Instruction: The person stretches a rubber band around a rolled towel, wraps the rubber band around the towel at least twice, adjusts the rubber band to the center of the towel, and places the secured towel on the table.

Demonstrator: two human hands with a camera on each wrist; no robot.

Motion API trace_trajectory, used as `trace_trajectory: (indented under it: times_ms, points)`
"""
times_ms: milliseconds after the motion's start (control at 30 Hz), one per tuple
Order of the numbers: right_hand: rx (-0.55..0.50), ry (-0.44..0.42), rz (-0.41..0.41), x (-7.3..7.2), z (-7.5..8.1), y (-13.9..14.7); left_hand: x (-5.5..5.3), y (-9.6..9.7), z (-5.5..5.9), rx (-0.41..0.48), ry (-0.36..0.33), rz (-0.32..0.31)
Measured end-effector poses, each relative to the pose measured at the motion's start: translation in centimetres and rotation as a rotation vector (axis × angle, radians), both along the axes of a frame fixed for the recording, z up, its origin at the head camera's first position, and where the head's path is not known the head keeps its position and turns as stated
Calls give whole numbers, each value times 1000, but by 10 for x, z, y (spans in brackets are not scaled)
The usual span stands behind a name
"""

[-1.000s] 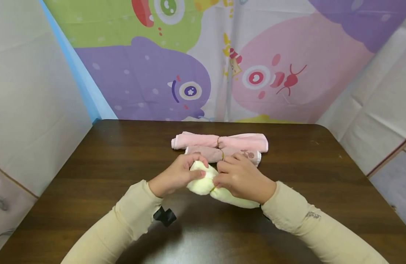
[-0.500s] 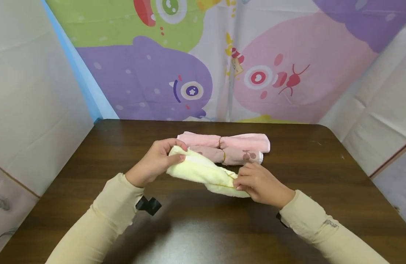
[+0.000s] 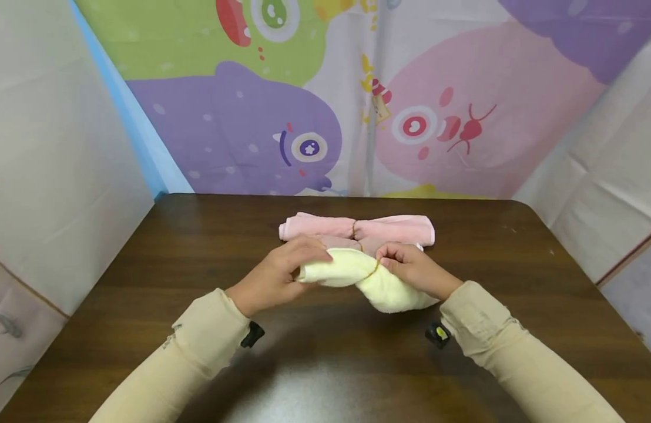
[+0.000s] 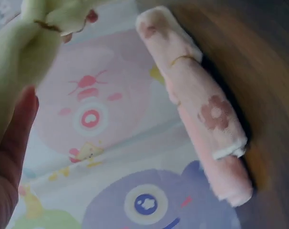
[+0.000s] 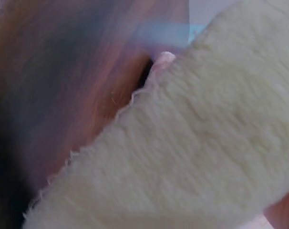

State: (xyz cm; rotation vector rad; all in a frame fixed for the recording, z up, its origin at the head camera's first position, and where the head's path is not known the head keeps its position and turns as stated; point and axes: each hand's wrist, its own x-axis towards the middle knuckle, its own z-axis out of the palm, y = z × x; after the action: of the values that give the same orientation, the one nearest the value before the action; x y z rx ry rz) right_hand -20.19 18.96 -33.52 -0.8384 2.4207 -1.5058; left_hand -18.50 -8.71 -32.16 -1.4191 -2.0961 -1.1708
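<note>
A rolled pale yellow towel (image 3: 394, 294) is held above the table, its right part drooping. A thin brownish-yellow rubber band (image 3: 375, 271) circles its middle and cinches it. My left hand (image 3: 275, 273) grips the towel's left end, thumb below and fingers over the top. At the band my right hand (image 3: 418, 270) pinches with thumb and fingertips. In the left wrist view the band (image 4: 46, 26) draws the towel in, and a left finger (image 4: 23, 114) lies along the cloth. Fuzzy yellow towel (image 5: 182, 143) fills most of the right wrist view.
Behind the hands lie a pink rolled towel (image 3: 325, 226) and a dusty-pink rolled towel with a flower print (image 4: 216, 112), each tied with a band. They rest on the dark wooden table (image 3: 225, 223). A cartoon-printed curtain (image 3: 304, 117) hangs beyond the far edge.
The left hand moved out left, then back right, regripping the towel's left end. The right hand moved from the towel's right part up to the band, which now wraps the middle.
</note>
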Motion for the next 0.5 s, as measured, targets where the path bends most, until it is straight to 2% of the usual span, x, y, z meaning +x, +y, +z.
trace_trajectory:
  times_ms: [33,67,100,133,200,267,333,367,433,500]
  points:
    - [-9,9,-10,0,-1,-1,0,3,-1,33,23,34]
    - [-17,39,-14,1,-2,-2,0,5,-1,59,8,80]
    - [-18,100,-8,2,-2,-4,1,7,0,87,-48,124]
    - [-29,203,18,2,-4,-6,1,8,1,110,-153,168]
    - [-21,453,64,5,-4,-11,3,9,7,153,-411,238]
    - [15,689,91,10,-2,-17,4,9,13,202,-648,276]
    - [50,869,107,13,0,-24,4,8,18,254,-822,267]
    - [85,907,96,15,1,-28,4,8,20,273,-872,248]
    - [125,937,85,18,2,-34,5,8,24,297,-937,213]
    - [134,945,72,19,2,-39,7,8,26,305,-970,188]
